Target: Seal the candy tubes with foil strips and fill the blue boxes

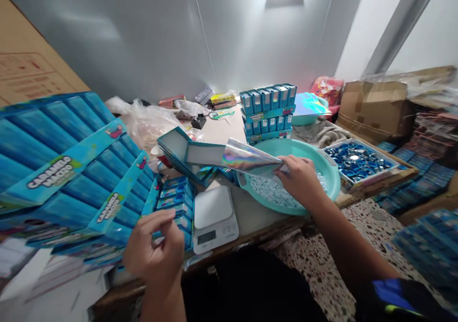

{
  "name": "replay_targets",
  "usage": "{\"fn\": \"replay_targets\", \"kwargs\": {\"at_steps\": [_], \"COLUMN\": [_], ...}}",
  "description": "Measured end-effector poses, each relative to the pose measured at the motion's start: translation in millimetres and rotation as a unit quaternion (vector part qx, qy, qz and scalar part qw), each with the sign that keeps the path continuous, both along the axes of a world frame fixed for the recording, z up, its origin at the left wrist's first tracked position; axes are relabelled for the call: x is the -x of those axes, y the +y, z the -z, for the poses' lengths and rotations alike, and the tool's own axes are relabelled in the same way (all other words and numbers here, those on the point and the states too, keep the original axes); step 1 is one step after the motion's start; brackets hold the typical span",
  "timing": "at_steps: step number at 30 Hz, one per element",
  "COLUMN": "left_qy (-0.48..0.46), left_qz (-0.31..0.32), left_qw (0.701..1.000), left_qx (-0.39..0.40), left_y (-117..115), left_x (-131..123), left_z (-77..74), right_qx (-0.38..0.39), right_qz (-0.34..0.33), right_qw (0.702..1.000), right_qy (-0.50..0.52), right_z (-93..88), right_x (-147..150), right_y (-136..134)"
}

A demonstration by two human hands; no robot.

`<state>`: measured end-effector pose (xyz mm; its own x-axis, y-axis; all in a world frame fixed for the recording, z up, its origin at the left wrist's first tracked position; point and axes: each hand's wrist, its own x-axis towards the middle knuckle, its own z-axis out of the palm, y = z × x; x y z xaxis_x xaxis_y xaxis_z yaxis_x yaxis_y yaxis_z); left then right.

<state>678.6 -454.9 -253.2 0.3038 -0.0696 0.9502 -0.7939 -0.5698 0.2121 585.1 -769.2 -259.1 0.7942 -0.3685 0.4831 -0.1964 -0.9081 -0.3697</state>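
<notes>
My right hand grips the narrow end of a shiny, holographic silver cone, tilted over a turquoise basin. Small pale blue candies lie in the basin. The cone's wide end points left, close to an open blue box with a grey inside. My left hand is raised over the near edge of a tray of small blue boxes, fingers curled toward the thumb; whether something small is between them is hidden. A white digital scale stands just right of those boxes.
Stacked blue display boxes rise at the left, and more stand behind the basin. A tray of blue-and-silver caps sits at the right. Plastic bags lie at the back; a cardboard box stands far right.
</notes>
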Motion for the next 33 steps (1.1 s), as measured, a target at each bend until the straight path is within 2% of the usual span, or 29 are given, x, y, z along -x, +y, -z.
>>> {"fn": "replay_targets", "kwargs": {"at_steps": [2,5,8,10,12,14,17,21,24,29,33], "left_qy": [-0.028,-0.066,-0.056,0.004,0.071,0.132,0.212,0.264,0.211,0.039,0.011], "left_qz": [-0.011,-0.028,-0.035,-0.028,-0.015,-0.007,-0.002,0.055,0.081,0.032,0.028], "left_qw": [0.999,0.989,0.961,0.944,0.935,0.931,0.921,0.917,0.931,0.941,0.946], "left_qx": [-0.033,-0.130,-0.267,-0.328,-0.348,-0.341,-0.325,-0.295,-0.285,-0.333,-0.324], "left_y": [1.5,-7.7,-18.0,-17.6,-11.2,-3.4,2.4,-0.2,-3.0,-3.9,-2.8], "left_x": [11.9,32.4,43.4,42.9,39.5,37.4,39.7,42.9,39.5,34.6,35.7], "left_z": [-15.3,-44.4,-66.3,-71.1,-68.5,-61.8,-52.0,-44.5,-37.6,-22.1,-11.5], "right_qx": [0.034,0.077,0.103,0.095,0.058,0.019,-0.001,-0.003,-0.012,-0.064,-0.074], "right_qz": [-0.058,-0.208,-0.362,-0.433,-0.480,-0.509,-0.524,-0.532,-0.520,-0.512,-0.501], "right_qw": [0.997,0.975,0.921,0.885,0.862,0.848,0.840,0.837,0.847,0.851,0.856], "right_qy": [-0.036,0.005,0.104,0.142,0.151,0.150,0.142,0.129,0.113,0.099,0.100], "right_z": [-20.0,-58.6,-88.9,-96.3,-93.1,-82.5,-63.2,-46.7,-40.8,-37.2,-39.2], "right_x": [1.4,-3.2,-17.0,-29.5,-42.2,-52.3,-57.6,-51.9,-50.4,-54.7,-54.7], "right_y": [9.2,36.4,67.7,82.9,91.3,94.9,96.6,96.8,95.4,91.6,90.5]}}
